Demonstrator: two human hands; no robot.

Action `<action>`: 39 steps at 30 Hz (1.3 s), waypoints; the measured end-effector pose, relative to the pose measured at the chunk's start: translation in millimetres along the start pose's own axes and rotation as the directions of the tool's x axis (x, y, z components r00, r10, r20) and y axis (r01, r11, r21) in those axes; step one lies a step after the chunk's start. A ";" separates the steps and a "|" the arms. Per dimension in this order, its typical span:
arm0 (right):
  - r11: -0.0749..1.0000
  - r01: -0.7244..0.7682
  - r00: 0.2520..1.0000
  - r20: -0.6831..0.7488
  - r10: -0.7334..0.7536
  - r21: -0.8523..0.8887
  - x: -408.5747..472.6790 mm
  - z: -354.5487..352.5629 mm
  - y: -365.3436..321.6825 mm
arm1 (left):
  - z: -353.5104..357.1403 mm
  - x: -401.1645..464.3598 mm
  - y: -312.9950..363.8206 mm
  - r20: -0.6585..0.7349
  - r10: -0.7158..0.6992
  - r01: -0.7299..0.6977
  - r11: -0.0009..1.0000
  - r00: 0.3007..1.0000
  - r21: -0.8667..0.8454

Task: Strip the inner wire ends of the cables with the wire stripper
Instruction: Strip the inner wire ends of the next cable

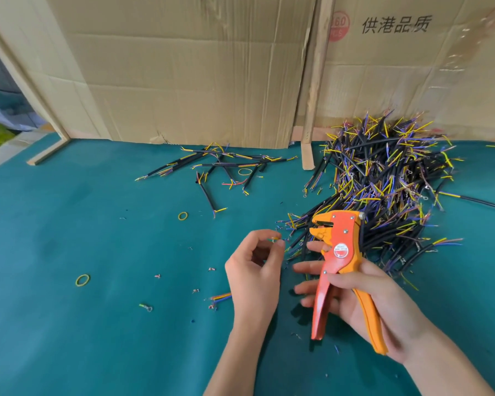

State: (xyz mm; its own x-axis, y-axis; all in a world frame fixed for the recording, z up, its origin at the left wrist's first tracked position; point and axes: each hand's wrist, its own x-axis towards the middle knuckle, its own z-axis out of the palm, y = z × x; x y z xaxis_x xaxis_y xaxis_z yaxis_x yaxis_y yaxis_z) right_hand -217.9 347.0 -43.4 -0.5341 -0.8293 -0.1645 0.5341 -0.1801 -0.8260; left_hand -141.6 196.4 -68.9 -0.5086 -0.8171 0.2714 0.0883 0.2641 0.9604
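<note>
Stripper [344,247]: orange and red, pistol-shaped, with yellow-orange jaws at the top left, a round white-and-red label at the pivot, one red handle and one orange handle splayed apart. It is held upright over the counter [97,324], just in front of the big pile, jaws pointing left. Right hand [363,298]: wrapped round the handles from the right, thumb across the front, fingers [309,267] reaching out behind the red handle. Left hand [255,270]: raised just left of the stripper, thumb and forefinger pinching a small yellow-green wire scrap [275,239], the other fingers curled loosely. Big pile [383,178]: short black cables with yellow, blue and purple inner wires fanning from both ends, some tipped with ring terminals, heaped at the right against the cardboard [183,81]. Small pile [223,164]: a few similar cables lying loose toward the back centre, well apart from the hands. Counter: teal cloth, scattered with yellow rubber bands [82,280], snipped bits of insulation and a short cut wire bundle [220,298] near the left wrist. A wooden post [316,81] stands between two cardboard sheets, the right one printed with dark characters.
</note>
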 end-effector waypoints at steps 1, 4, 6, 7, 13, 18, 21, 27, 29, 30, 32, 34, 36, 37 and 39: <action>1.000 -0.024 1.000 0.011 0.024 0.004 0.5 0.7 1.4 | 0.0 1.0 0.0 -0.006 -0.014 0.014 1.000 1.000 -0.015; 0.996 -0.090 0.996 0.032 0.089 0.028 1.6 2.4 3.9 | -0.3 3.6 -1.8 -0.024 -0.039 0.038 0.998 0.999 -0.042; 0.993 -0.110 0.994 0.031 0.108 0.045 1.6 4.0 4.9 | -0.7 5.1 -2.5 -0.036 -0.054 0.052 0.997 0.998 -0.062; 0.992 -0.114 0.993 0.026 0.113 0.054 1.3 4.9 5.3 | -0.5 5.9 -2.6 -0.044 -0.067 0.064 0.995 0.997 -0.077; 0.986 -0.158 0.987 0.024 0.157 0.049 -1.1 11.9 3.7 | -1.7 8.3 -2.0 -0.020 -0.142 0.137 0.977 0.990 -0.162; 0.984 -0.177 0.984 0.002 0.177 -0.026 -2.4 20.5 4.2 | -4.0 7.4 0.8 0.025 -0.153 0.155 0.969 0.988 -0.192; 0.980 -0.178 0.983 -0.050 0.174 -0.088 -2.0 20.4 7.8 | -5.5 5.9 3.4 0.054 -0.153 0.162 0.957 0.987 -0.240; 0.978 -0.150 0.987 -0.080 0.140 -0.143 -2.5 18.5 9.9 | -2.3 0.2 6.7 0.109 -0.128 0.148 0.968 0.986 -0.202; 0.980 -0.134 0.989 -0.074 0.124 -0.146 -2.1 17.5 10.4 | -3.1 -0.3 6.7 0.123 -0.129 0.151 0.969 0.984 -0.195; 0.980 -0.131 0.990 -0.072 0.121 -0.152 -1.9 17.6 10.4 | -3.7 -0.4 6.9 0.129 -0.130 0.153 0.970 0.983 -0.191; 0.977 -0.133 0.990 -0.067 0.124 -0.169 -1.6 17.5 10.3 | -4.2 -0.2 7.0 0.133 -0.136 0.160 0.968 0.982 -0.193; 0.971 -0.138 0.990 -0.055 0.130 -0.194 -1.4 16.7 10.2 | -3.9 -0.2 7.0 0.136 -0.137 0.162 0.967 0.981 -0.194; 0.967 -0.134 0.991 -0.040 0.128 -0.215 -1.2 16.7 9.9 | -3.9 0.2 7.0 0.139 -0.139 0.164 0.968 0.980 -0.189; 0.966 -0.131 0.991 -0.034 0.126 -0.224 -1.1 16.6 10.0 | -3.9 0.3 6.8 0.138 -0.141 0.166 0.968 0.980 -0.188; 0.963 -0.125 0.992 -0.030 0.122 -0.238 -0.8 15.7 10.7 | -3.9 0.7 6.1 0.132 -0.143 0.166 0.968 0.981 -0.188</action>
State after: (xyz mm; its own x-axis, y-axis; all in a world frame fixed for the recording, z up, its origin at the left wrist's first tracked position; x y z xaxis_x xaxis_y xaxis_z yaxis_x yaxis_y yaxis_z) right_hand -201.4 337.4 -43.6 -0.4843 -0.8289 -0.2799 0.4255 0.0563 -0.9032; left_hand -138.1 195.4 -62.6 -0.6247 -0.7715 0.1210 0.1621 0.0235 0.9865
